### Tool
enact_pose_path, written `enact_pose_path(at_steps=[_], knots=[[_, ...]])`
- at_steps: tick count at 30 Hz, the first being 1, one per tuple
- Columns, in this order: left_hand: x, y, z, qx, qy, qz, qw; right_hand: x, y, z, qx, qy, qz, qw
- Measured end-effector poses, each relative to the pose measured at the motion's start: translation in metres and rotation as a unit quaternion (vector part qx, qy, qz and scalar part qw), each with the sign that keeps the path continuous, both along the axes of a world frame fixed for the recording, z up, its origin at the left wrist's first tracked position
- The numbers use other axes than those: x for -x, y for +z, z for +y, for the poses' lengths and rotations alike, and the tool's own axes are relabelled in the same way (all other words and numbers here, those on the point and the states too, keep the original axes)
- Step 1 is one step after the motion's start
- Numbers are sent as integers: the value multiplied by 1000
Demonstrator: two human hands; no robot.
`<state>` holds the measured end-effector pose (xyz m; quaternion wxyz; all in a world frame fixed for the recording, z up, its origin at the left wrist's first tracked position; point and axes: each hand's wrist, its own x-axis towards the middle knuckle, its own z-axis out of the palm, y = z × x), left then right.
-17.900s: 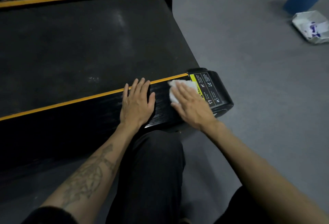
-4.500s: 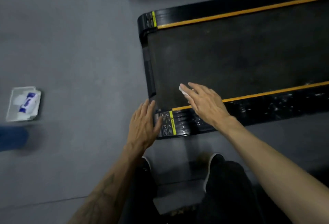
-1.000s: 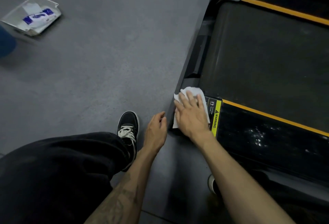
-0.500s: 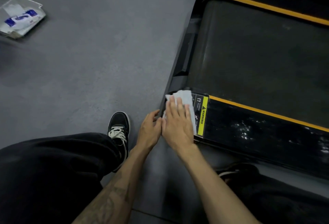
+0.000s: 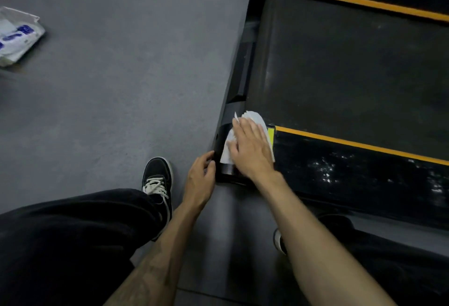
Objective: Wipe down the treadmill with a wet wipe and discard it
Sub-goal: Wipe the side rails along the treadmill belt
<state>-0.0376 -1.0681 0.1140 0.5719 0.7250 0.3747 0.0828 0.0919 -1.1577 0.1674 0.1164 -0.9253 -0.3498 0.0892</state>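
Treadmill (image 5: 340, 62) corner: wipe (image 5: 255, 121) higher than before

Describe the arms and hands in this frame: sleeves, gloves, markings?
Both hands are bare, with no gloves: left hand, right hand. Both forearms are bare too; no sleeves, watch or rings show. The left forearm carries a dark tattoo on its upper side. The right forearm shows no markings.

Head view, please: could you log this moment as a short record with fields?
right hand: flat, pressing wet wipe on treadmill rear corner cap
left hand: fingers touching the corner's outer edge
wipe packet: on floor, far left
side rail: shows glistening wet streaks
wipe discarded: not yet
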Motion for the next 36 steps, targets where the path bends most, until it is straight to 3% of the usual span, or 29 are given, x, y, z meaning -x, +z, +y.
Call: enact_pose_path(at_steps=[3, 6, 8, 11, 16, 21, 29, 32, 36], knots=[[0, 1, -1, 1, 0, 6, 1000, -19, 5, -19, -11, 39, -10, 999], [-2, 1, -2, 3, 0, 6, 1000, 8, -2, -22, -40, -70, -68, 994], [-3, 2, -2, -2, 2, 6, 1000, 18, -4, -10, -45, -115, -50, 991], [-3, 3, -2, -14, 1, 18, 1000, 2, 4, -10, -24, -63, -27, 997], [-8, 5, -4, -19, 8, 27, 999, -19, 1, -43, -18, -148, -55, 987], [-12, 8, -8, -44, 11, 39, 998, -12, -2, -29, -5, -152, -56, 987], [-18, 2, -15, -80, 17, 43, 996, -6, 1, -18, -19, 4, -42, 999], [-19, 1, -14, -78, 12, 50, 996, -24, 8, 0, 28, 100, -19, 994], [-18, 4, -13, -73, 2, 55, 996, -35, 9, 21, 82, 120, -10, 989]])
